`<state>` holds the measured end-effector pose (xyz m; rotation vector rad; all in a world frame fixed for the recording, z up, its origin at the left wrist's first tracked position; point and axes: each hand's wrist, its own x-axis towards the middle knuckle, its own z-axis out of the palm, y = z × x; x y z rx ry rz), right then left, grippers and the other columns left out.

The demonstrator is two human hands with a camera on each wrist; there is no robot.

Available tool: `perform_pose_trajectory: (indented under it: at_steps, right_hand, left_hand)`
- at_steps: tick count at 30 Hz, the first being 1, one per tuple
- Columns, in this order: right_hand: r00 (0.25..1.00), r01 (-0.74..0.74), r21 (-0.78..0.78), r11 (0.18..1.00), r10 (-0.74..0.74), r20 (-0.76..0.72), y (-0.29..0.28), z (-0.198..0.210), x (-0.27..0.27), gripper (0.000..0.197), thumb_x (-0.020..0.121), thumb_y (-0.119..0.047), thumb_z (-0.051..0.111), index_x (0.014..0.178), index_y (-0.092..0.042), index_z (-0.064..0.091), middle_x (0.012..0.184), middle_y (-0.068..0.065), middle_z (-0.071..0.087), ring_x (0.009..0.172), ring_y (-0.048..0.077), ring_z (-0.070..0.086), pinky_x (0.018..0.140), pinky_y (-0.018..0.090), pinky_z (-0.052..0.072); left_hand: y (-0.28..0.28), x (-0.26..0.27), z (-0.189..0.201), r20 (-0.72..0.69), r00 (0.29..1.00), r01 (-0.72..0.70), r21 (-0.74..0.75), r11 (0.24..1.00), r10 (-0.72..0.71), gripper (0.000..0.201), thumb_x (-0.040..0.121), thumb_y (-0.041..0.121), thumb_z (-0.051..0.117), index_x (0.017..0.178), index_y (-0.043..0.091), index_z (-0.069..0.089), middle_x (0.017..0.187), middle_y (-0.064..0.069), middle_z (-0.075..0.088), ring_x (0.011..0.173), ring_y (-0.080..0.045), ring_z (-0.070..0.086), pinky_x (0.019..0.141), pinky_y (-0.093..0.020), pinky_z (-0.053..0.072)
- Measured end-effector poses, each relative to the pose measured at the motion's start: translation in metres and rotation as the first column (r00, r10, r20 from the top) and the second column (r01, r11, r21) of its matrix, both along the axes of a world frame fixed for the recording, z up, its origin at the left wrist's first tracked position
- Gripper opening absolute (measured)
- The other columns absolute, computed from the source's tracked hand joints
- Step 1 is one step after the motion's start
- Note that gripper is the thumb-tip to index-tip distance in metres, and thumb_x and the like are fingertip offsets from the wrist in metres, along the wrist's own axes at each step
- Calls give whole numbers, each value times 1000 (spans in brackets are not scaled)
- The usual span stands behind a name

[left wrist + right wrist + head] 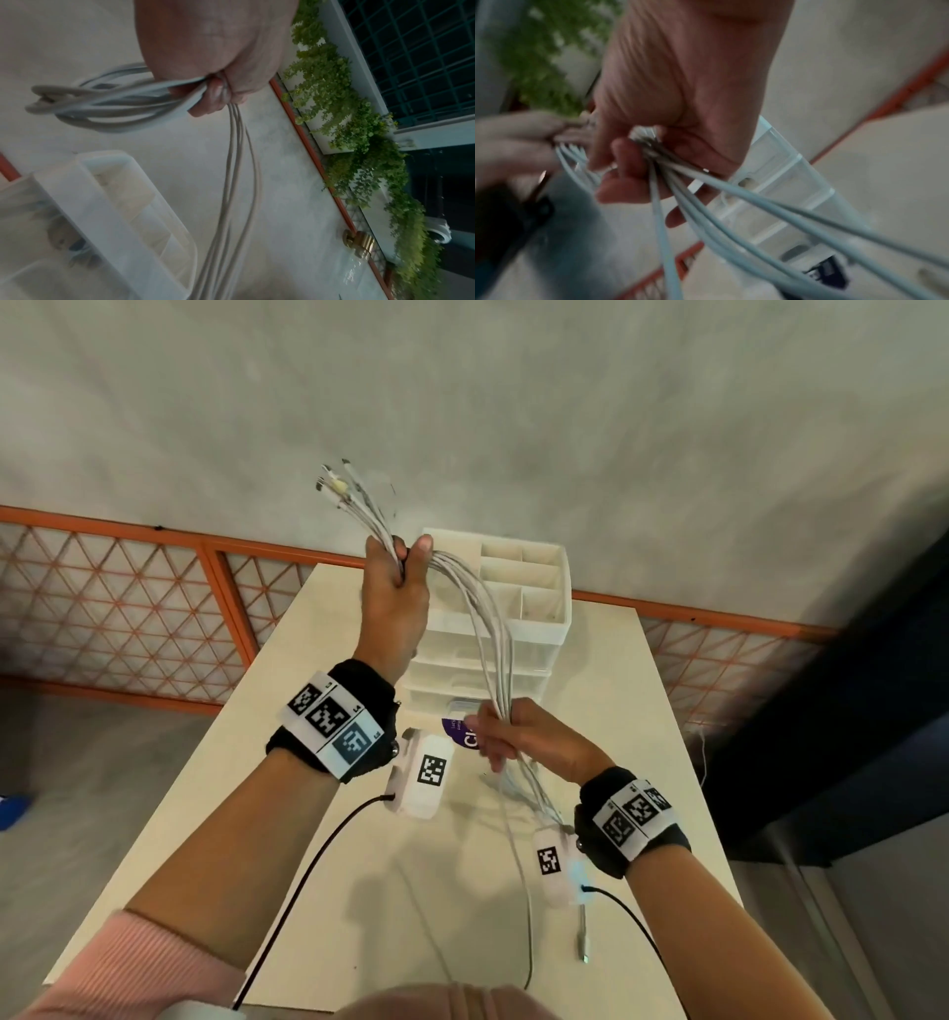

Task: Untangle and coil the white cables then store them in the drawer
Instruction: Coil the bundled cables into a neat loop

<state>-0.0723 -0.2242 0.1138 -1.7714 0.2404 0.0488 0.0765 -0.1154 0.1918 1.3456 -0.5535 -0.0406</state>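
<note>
Left hand [395,598] raised, grip closed round white cables [482,629] near their plugs, right hand [518,737] grip closed round them lower down, drawer unit [534,618] behind on surface [318,865]

White cables [482,613] bunched, arching above drawer unit [518,629]
</note>
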Motion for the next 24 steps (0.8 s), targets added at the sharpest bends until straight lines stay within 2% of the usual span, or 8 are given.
perform_pose_trajectory:
  at_steps: [4,7,10,14,17,21,23,24]
  right_hand:
    - [984,42,-270,962,-86,-153,-21,-30,-21,43,91,-42,57,58,-17,45,50,-3,47,46,9,44,61,20,41]
    - [969,196,-288,937,-231,-92,-35,-31,-32,41,87,-45,61,66,-14,44,62,0,39,53,9,42,56,22,42]
    - [924,362,-337,869,-382,8,-41,-10,-30,57,80,-72,47,68,-17,46,61,-4,38,55,11,36,53,24,35]
    - [886,447,-397,802,-459,71,-51,14,-22,64,91,-68,29,64,-14,50,60,-1,49,58,13,42,63,27,36]
    - [920,332,-614,716,-389,44,-47,22,-13,58,95,-58,33,61,-14,48,65,6,57,63,21,51,68,35,41]
    - [923,301,-673,676,-384,27,-42,26,-7,54,95,-51,37,57,-14,47,59,1,56,60,20,52,68,34,42]
    - [904,307,-674,672,-427,-14,-48,24,-12,53,96,-46,36,53,-17,49,56,-5,54,62,20,53,73,35,43]
    - [902,283,-669,687,-427,-57,-53,21,-15,52,95,-42,36,52,-18,52,57,-6,55,63,21,54,75,36,43]
  left_hand:
    - [13,10,0,-92,985,-145,-18,989,143,26,94,32,50,76,27,31,65,6,30,54,-12,30,53,-29,28]
    - [20,11,-11,-4,962,-267,167,949,272,21,97,26,49,82,19,36,68,6,39,62,-15,42,64,-27,31]
    - [27,11,-34,102,957,-285,508,813,271,26,97,24,47,102,-2,46,92,-18,60,87,-34,56,68,-28,31]
    - [33,11,-53,78,983,-164,778,606,166,31,93,13,53,117,-6,45,124,-24,54,114,-40,52,86,-39,40]
    - [28,2,-49,155,988,-113,693,712,6,29,93,17,55,114,-2,51,121,-15,58,110,-31,55,84,-29,38]
    - [20,-18,-40,89,942,223,551,804,-323,21,87,32,64,97,16,54,102,10,66,99,-3,59,86,-21,43]
    - [22,-27,-36,12,926,326,474,818,-376,26,92,38,55,85,14,49,74,13,56,66,7,54,64,-10,40]
    - [23,-31,-34,-60,914,386,424,819,-400,34,94,43,47,82,12,45,64,12,46,49,2,44,50,-10,34]
